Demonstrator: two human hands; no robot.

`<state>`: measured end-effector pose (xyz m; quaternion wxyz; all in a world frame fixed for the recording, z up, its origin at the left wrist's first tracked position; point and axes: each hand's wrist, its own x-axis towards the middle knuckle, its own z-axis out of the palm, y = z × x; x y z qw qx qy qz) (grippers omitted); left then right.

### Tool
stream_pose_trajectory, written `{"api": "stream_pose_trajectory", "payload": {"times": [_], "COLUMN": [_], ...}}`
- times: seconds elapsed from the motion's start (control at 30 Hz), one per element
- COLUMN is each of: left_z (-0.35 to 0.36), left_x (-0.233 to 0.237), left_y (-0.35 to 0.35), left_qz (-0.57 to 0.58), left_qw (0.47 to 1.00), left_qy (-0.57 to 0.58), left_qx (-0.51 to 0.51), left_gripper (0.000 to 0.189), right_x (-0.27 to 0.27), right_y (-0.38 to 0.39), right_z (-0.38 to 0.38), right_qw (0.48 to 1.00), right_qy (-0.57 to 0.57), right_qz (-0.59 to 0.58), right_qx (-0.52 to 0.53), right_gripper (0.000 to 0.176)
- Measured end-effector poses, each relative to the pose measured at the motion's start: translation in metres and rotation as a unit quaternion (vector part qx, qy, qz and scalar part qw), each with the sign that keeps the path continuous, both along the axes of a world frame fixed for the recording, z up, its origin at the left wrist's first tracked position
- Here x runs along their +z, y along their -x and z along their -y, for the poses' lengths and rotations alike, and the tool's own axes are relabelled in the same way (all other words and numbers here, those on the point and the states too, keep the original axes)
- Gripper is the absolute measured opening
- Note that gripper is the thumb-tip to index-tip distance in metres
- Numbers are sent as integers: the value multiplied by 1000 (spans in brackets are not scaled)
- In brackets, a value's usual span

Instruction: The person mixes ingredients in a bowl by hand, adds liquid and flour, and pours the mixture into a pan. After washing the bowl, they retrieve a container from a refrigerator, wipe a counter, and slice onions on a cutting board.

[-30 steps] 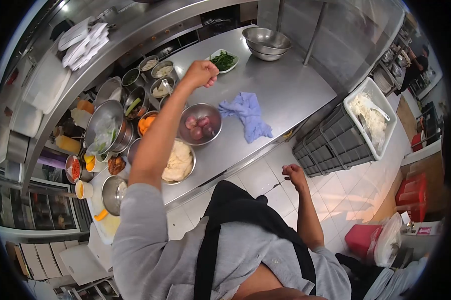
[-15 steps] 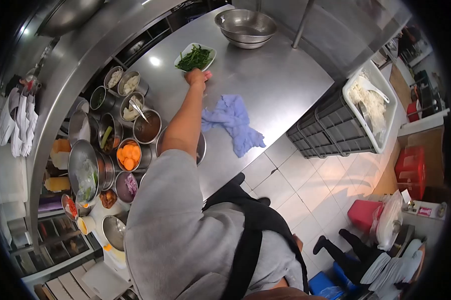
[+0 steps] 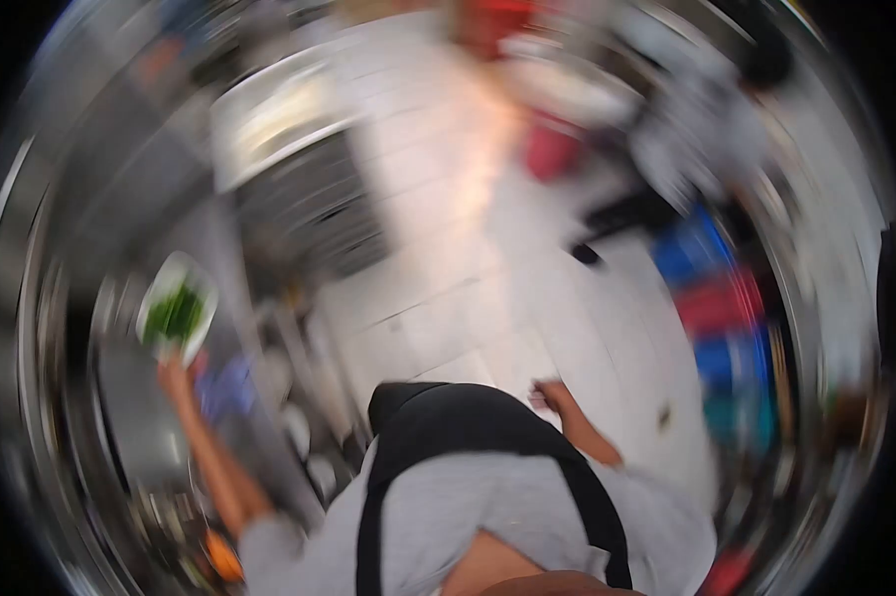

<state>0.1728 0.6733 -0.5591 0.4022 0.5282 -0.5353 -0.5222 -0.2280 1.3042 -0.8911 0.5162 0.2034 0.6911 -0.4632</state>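
My left hand (image 3: 177, 372) grips the near rim of a white dish (image 3: 206, 320), arm stretched out to the left. Green leafy vegetables (image 3: 174, 314) lie in the dish. Just beside and below that hand is a crumpled blue cloth (image 3: 227, 387) on the metal counter (image 3: 140, 397). Whether the dish touches the counter is hard to judge through the blur. My right hand (image 3: 545, 395) hangs over the floor at my right side, its fingers curled in, with nothing visible in them.
A grey crate (image 3: 314, 214) topped by a white tub (image 3: 279, 114) stands beyond the counter. Pale floor tiles (image 3: 418, 288) stretch ahead. A person (image 3: 696, 139) is at the upper right, near blue bins (image 3: 691, 253) and a pink container (image 3: 552, 149).
My view has swung to the right and blurred. The dish has moved with my left hand, towards the crate side of the counter. My right hand has come into view.
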Motion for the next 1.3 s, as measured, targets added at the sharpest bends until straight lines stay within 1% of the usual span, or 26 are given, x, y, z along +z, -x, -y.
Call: {"api": "stream_pose_trajectory", "payload": {"times": [0.03,0.1,0.13,0.17,0.2,0.23,0.27,0.37,0.47,0.6,0.7,0.73,0.77,0.8,0.83,0.87,0.9,0.93,0.97,1.03,1.1,1.13,1.17,1.2,1.23,1.3], "left_z": [-19,-103,-119,-134,-181,-214,-242,-364,-488,-673,-820,-871,-921,-971,-1023,-1070,-1117,-1161,-1206,-1285,-1351,-1378,-1401,-1423,-1437,-1483], "left_x": [10,34,24,10,13,14,7,6,1,-9,-33,-45,-50,-53,-55,-57,-55,-54,-56,-70,-73,-71,-70,-74,-77,-104], "left_y": [39,140,175,210,246,287,328,439,540,633,686,706,722,739,759,776,793,812,834,874,907,924,938,946,951,982], "left_qz": [97,45,19,25,31,27,23,36,37,44,76,94,90,85,78,75,65,58,54,37,27,84,94,84,47,57], "left_qw": [990,987,970,962,958,938,913,821,676,517,430,403,384,364,353,342,355,364,375,402,447,456,454,489,500,522], "left_qy": [52,54,32,22,9,-21,-53,-53,-71,-86,-148,-159,-188,-215,-222,-230,-232,-226,-220,-207,-174,-195,-191,-179,-193,-216], "left_qx": [-89,-148,-241,-270,-285,-344,-404,-567,-732,-851,-887,-896,-899,-902,-906,-908,-903,-902,-899,-891,-877,-864,-865,-850,-843,-823], "left_gripper": [32,28,28,28,29,31,33,36,36,30,27,25,26,28,28,28,29,29,29,28,27,29,30,31,30,28], "right_x": [25,50,52,53,54,48,41,40,54,48,43,41,33,12,17,-41,-92,-103,-56,-11,14,24,33,42,50,64], "right_y": [-2,-4,-3,-6,-12,-17,-29,-75,-132,-221,-273,-286,-303,-328,-323,-345,-363,-367,-320,-248,-200,-181,-164,-151,-139,-120], "right_z": [-17,-73,-103,-126,-151,-184,-213,-292,-340,-354,-323,-308,-289,-265,-238,-205,-176,-141,-138,-153,-169,-176,-181,-185,-187,-189], "right_qw": [999,991,985,981,971,960,946,890,821,705,593,534,488,446,471,369,251,304,272,224,195,181,168,155,144,120], "right_qy": [-14,-41,-39,-38,-41,-47,-54,-72,-98,-84,-69,-65,-39,43,-57,-25,-5,4,-10,-3,9,15,18,21,22,19], "right_qz": [-13,-48,-57,-64,-59,-54,-51,-36,-36,-44,-36,-21,-31,-99,-96,-46,-2,-82,-1,67,76,75,72,71,68,62], "right_qx": [-32,-115,-156,-178,-228,-271,-315,-449,-561,-703,-801,-842,-871,-889,-875,-928,-968,-949,-962,-972,-978,-981,-983,-985,-987,-991], "right_gripper": [21,23,23,23,23,22,21,18,19,20,22,20,16,12,14,15,16,23,23,24,25,25,26,26,27,28]}}
